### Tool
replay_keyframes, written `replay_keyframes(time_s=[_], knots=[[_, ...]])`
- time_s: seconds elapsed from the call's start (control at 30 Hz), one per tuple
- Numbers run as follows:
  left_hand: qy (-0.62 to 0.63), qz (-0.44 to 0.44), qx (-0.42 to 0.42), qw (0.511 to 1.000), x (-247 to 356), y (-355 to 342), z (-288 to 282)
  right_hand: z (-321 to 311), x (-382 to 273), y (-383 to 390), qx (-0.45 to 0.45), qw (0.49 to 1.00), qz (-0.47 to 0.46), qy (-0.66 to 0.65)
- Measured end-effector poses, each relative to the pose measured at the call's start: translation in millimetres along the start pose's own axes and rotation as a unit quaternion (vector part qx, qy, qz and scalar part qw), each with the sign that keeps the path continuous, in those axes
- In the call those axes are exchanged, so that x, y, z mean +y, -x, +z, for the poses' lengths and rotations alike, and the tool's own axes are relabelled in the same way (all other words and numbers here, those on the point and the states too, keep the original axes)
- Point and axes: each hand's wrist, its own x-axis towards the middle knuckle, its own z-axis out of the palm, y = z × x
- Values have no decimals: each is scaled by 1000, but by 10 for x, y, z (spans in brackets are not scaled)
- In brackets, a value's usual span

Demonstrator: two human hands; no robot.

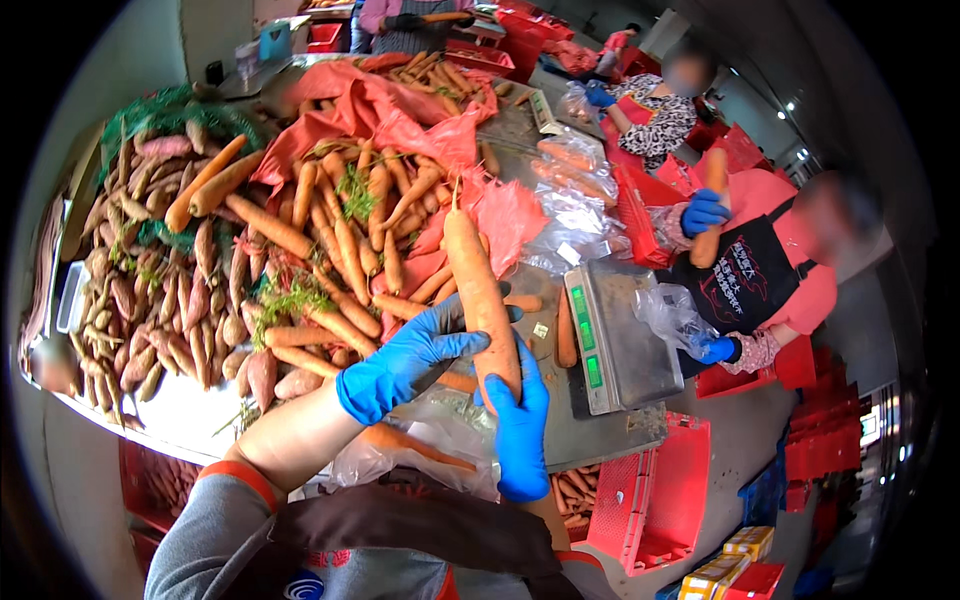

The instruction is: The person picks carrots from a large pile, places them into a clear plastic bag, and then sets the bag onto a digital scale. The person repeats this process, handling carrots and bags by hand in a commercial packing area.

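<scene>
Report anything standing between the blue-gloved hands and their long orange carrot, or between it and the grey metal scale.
Nothing visible separates the long orange carrot from the left hand or right hand; both touch it. At least one other orange carrot lies between it and the grey metal scale.

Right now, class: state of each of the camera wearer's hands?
Left hand: closed, holding a large carrot.
Right hand: closed, holding the same large carrot lower down.
</scene>
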Motion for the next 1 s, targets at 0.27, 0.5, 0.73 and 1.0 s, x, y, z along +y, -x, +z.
replay_keyframes(time_s=[0.27, 0.5, 0.73, 1.0], knots=[[1, 4, -52, 999, 140, 95, 12, 48, -101, 44, -25, 999, -11, 18], [-25, 22, -65, 997, 197, 99, 20, 55, -64, 16, -30, 1000, 5, 2], [37, 64, -4, 997, 225, 12, -217, -178, 92, -1, -64, 915, 280, -283], [-23, 75, 46, 996, 262, 20, -336, -286, 290, -30, -94, 795, 351, -486]])
